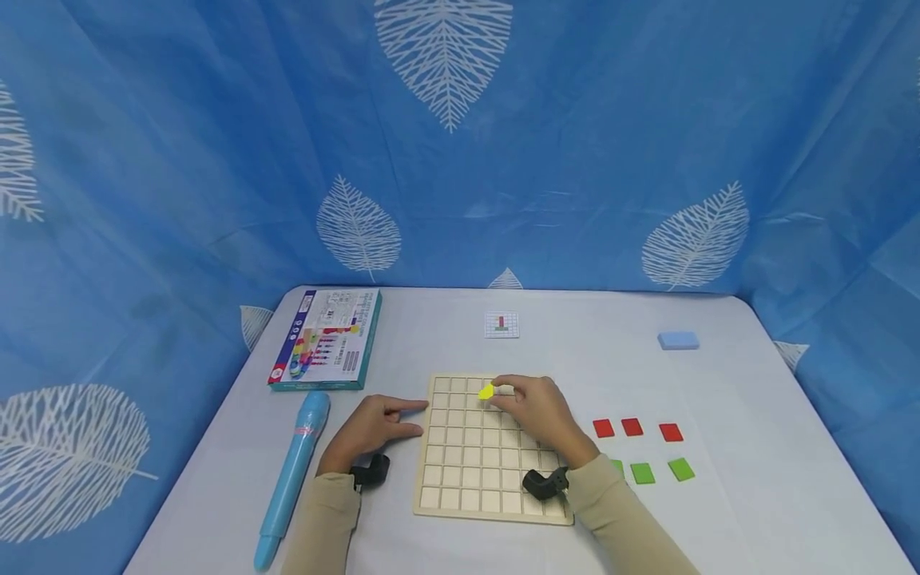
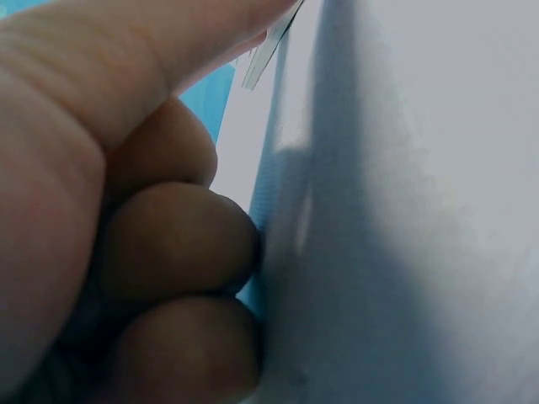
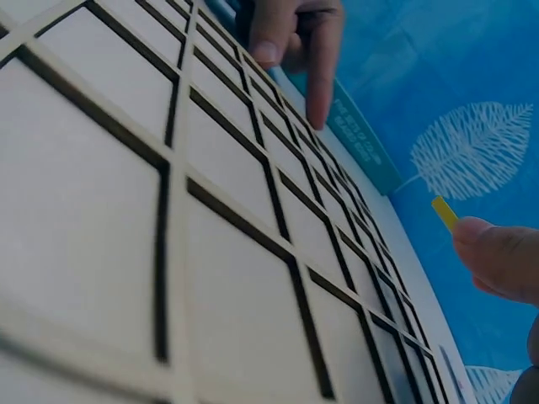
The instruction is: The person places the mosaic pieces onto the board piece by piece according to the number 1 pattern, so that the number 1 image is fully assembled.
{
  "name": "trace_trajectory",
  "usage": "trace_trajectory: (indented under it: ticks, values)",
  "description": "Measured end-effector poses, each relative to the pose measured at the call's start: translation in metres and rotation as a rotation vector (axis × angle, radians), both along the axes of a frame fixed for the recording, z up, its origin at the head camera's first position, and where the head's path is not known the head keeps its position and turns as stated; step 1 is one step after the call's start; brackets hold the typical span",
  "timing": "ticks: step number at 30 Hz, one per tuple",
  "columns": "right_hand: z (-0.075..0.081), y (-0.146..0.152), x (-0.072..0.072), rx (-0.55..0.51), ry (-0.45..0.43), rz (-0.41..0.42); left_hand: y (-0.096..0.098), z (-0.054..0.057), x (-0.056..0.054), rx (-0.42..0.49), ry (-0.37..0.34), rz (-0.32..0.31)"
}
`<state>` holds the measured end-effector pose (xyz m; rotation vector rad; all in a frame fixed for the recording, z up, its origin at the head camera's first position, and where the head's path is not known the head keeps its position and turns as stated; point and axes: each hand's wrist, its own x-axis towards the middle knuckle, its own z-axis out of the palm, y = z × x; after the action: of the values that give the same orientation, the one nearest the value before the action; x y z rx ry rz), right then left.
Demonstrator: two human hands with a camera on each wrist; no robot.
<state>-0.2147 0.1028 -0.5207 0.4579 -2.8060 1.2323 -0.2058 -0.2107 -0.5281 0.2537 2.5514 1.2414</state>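
Pinching a yellow tile [image 1: 486,392] between thumb and index finger, the right hand [image 1: 535,407] holds it over the board [image 1: 470,456], close to the board's far edge. In the right wrist view we see the tile edge-on, seemingly raised clear of the grid. We judge this thin grip the weakest point: little of the tile is covered by the fingertips, so a slip could drop it flat across a ridge, or stand it askew between two cells.

The left hand [image 1: 370,427] has index finger and thumb stretched out to the board's left edge, with the other fingers curled. We cannot tell how hard it presses; if only lightly, a push from the right could skid the board across the table [image 1: 755,479], and a firm shove could turn it.

Over the board's near right part we notice the right wrist's camera [image 1: 546,484]; dipping that wrist could knock the frame. The right sleeve partly covers one of the green tiles [image 1: 643,473], so an elbow drawn back low could sweep it out of place, and the red tiles [image 1: 632,426] lie near enough to share that risk. The card [image 1: 501,324], by the table's far edge, looks safe from both arms.
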Motion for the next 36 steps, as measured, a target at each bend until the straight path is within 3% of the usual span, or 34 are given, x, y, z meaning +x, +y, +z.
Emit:
trace_trajectory:
  ticks: [7, 15, 36]
  values:
    - [-0.014, -0.015, -0.001, 0.0, 0.019, 0.015, 0.0, -0.001, 0.0, -0.002, 0.009, -0.004]
    - [-0.023, -0.021, 0.002, 0.055, 0.105, -0.02, 0.002, 0.0, 0.0, -0.017, 0.005, -0.006]
    - [-0.023, -0.026, 0.004, 0.116, 0.106, -0.027, -0.001, 0.001, 0.0, -0.005, -0.004, -0.012]
